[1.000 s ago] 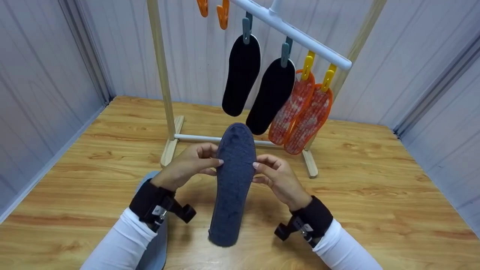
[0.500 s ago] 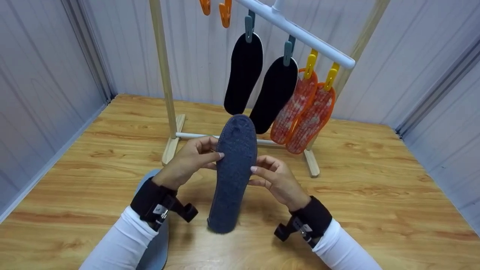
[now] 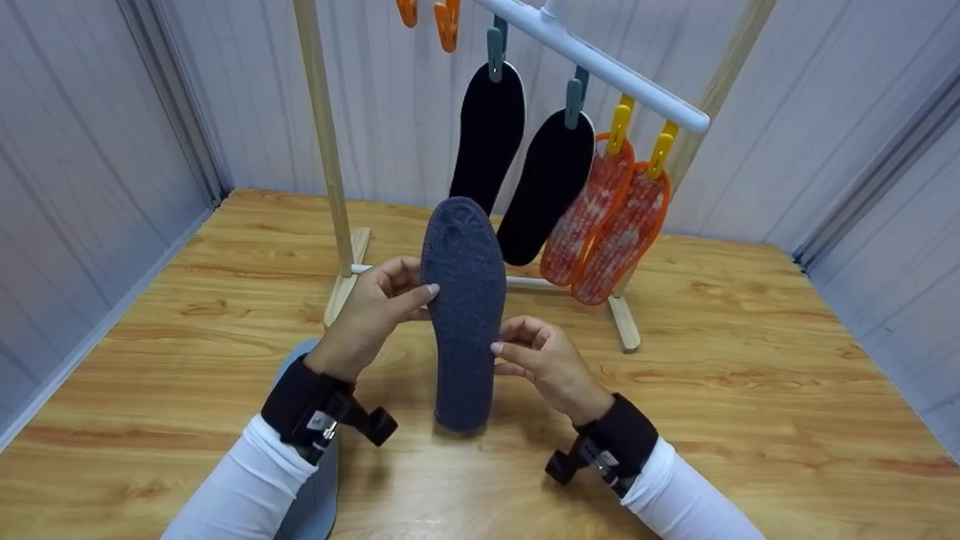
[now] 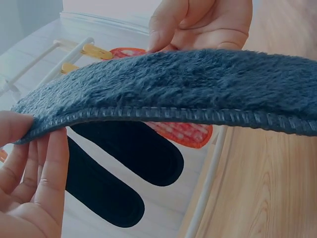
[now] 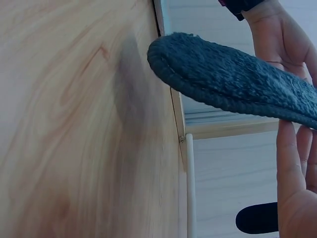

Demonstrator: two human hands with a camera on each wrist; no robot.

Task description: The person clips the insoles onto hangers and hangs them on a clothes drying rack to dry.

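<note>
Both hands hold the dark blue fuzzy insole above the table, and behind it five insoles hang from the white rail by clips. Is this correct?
Not quite. Both the left hand and the right hand hold the dark blue insole above the table, but only four insoles hang from the white rail: two black and two orange. The head view shows this.

— What colour is that fuzzy insole (image 3: pixel 463 307)?
— Dark slate blue all over, with a ribbed edge in the same shade.

— And the ones hanging?
— Two black insoles (image 3: pixel 517 165) on grey-teal pegs (image 3: pixel 495 46), then two orange insoles (image 3: pixel 609 217) speckled red and white, on yellow pegs (image 3: pixel 618 126). Two orange pegs (image 3: pixel 435 15) farther along.

— The rack?
— White rail (image 3: pixel 600 67), pale wood posts (image 3: pixel 322 142).

— The table (image 3: pixel 750 360)?
— Honey-toned wood grain with darker streaks. The sleeves (image 3: pixel 247 487) are white, the wrist straps (image 3: pixel 300 401) black.
</note>
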